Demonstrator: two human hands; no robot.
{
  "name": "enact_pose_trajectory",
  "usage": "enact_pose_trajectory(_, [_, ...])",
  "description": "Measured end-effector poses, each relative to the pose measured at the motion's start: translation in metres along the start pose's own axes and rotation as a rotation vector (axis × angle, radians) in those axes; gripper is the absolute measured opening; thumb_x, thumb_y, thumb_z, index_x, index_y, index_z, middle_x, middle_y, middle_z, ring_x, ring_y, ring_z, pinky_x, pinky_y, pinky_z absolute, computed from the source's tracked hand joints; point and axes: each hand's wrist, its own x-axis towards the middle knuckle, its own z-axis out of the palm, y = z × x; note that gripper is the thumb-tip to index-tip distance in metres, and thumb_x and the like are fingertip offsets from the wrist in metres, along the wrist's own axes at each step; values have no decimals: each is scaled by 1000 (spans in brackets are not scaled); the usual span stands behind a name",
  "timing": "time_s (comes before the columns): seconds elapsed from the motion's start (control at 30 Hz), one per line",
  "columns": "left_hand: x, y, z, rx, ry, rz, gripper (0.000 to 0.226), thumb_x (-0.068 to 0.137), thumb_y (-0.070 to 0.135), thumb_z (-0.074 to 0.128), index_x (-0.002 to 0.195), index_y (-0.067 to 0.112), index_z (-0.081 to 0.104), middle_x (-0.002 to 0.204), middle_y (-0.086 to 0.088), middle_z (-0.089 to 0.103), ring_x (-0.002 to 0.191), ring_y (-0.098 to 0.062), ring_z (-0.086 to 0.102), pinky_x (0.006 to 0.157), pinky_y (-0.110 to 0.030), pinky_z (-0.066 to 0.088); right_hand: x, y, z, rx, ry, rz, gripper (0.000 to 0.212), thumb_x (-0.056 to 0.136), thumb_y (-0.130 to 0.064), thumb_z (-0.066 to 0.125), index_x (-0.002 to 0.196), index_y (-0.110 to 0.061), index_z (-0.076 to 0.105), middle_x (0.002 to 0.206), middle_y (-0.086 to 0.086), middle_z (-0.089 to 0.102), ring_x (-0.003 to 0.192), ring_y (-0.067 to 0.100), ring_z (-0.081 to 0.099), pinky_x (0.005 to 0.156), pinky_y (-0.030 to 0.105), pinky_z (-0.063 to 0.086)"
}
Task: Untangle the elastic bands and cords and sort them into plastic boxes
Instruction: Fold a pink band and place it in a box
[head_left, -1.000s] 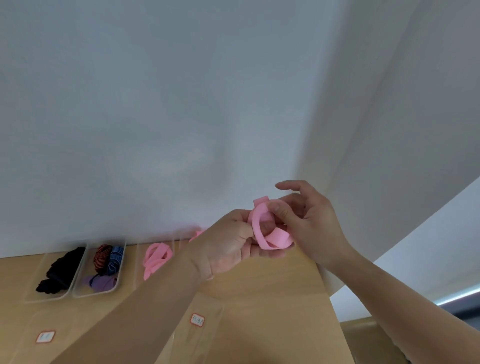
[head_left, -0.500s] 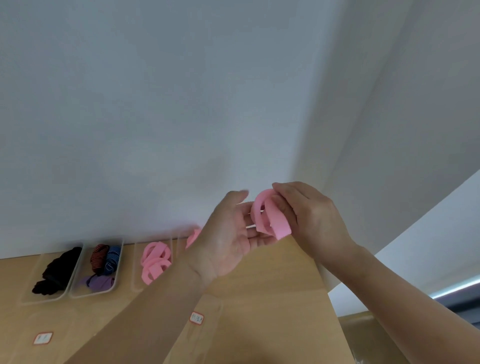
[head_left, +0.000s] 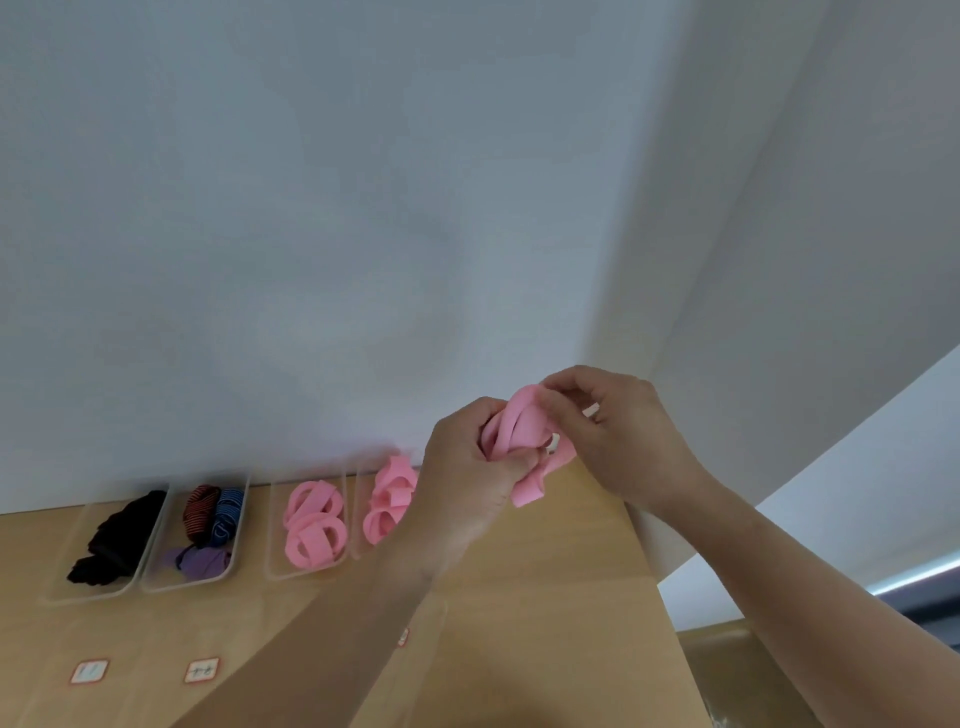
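A tangle of wide pink elastic band (head_left: 524, 439) is held up in the air above the wooden table (head_left: 545, 597). My left hand (head_left: 467, 467) grips its lower left part with curled fingers. My right hand (head_left: 618, 431) pinches its top from the right. Several clear plastic boxes stand in a row by the wall: one with black bands (head_left: 111, 540), one with striped and purple bands (head_left: 208, 525), one with pink bands (head_left: 311, 525), and a fourth with pink bands (head_left: 389, 499) partly hidden behind my left hand.
A white wall rises right behind the boxes. Small red-framed labels (head_left: 89, 670) (head_left: 201, 669) lie on the table in front of the boxes. The table's right edge (head_left: 660, 587) drops off near my right forearm.
My left hand, open half a second ago, has closed round the pink band. My right hand has shifted its pinch to the top of the tangle. The view has tilted down slightly.
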Motion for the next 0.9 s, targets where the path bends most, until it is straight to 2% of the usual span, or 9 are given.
enact_pose_trajectory(0.1, [2, -3, -9, 62, -110, 6, 21, 72, 17, 77, 92, 18, 71, 84, -7, 71, 81, -27, 69, 73, -45, 57, -3, 0, -3, 28, -46, 44, 12, 100, -28, 62, 95, -27, 74, 83, -16, 74, 80, 5, 70, 72, 28, 57])
enact_pose_trajectory(0.17, [4, -4, -16, 66, -200, -18, 20, 72, 15, 77, 91, 21, 73, 86, -7, 73, 81, -23, 69, 75, -39, 57, -8, 1, 1, -127, -21, -47, 14, 101, -29, 60, 99, -23, 72, 82, -12, 73, 76, 8, 69, 70, 36, 57])
enact_pose_trajectory(0.23, [5, -5, -24, 18, -276, -52, 20, 73, 13, 78, 91, 19, 73, 88, -10, 73, 82, -20, 69, 77, -37, 56, -11, 2, 6, -120, -14, -49, 15, 101, -28, 60, 98, -19, 71, 79, -9, 73, 74, 10, 69, 68, 38, 57])
enact_pose_trajectory(0.43, [2, -7, -37, -385, -397, -172, 25, 75, -4, 74, 95, 11, 77, 91, -11, 72, 81, -18, 68, 69, -26, 55, -5, -4, -1, 638, -269, 412, 15, 99, -13, 64, 96, -3, 74, 89, 13, 76, 80, 22, 72, 71, 30, 56])
enact_pose_trajectory(0.57, [0, -9, -30, -532, -340, -214, 30, 77, -6, 70, 106, 0, 74, 101, -20, 71, 88, -27, 69, 73, -34, 58, -4, -5, -2, 822, -324, 561, 15, 98, -14, 65, 99, -1, 72, 96, 18, 74, 85, 29, 71, 75, 42, 61])
enact_pose_trajectory(0.67, [-1, -13, -20, -593, -215, -266, 42, 75, -9, 72, 116, -9, 68, 113, -30, 67, 104, -36, 64, 93, -45, 50, -2, -9, 4, 666, -172, 471, 13, 99, -12, 65, 95, -3, 73, 92, 16, 76, 79, 26, 73, 66, 36, 60])
enact_pose_trajectory(0.73, [-1, -16, -15, -617, -166, -275, 43, 76, -9, 71, 118, -15, 64, 115, -36, 65, 107, -41, 63, 98, -49, 46, -2, -10, 9, 485, -71, 375, 12, 98, -12, 66, 91, -10, 76, 88, 10, 75, 79, 25, 73, 64, 34, 60])
enact_pose_trajectory(0.83, [4, -14, -15, -696, -127, -292, 45, 73, -9, 69, 117, -13, 65, 105, -31, 68, 97, -36, 67, 85, -39, 57, -4, -10, 16, 343, 11, 314, 14, 98, -16, 66, 88, -20, 75, 82, -3, 74, 81, 23, 73, 71, 41, 63])
enact_pose_trajectory(0.9, [9, -13, -18, -787, -83, -334, 43, 68, -9, 66, 110, -5, 73, 99, -21, 70, 90, -29, 69, 76, -33, 59, -10, -9, 22, 253, 41, 272, 15, 99, -18, 64, 87, -24, 73, 80, -9, 74, 77, 16, 71, 72, 38, 62])
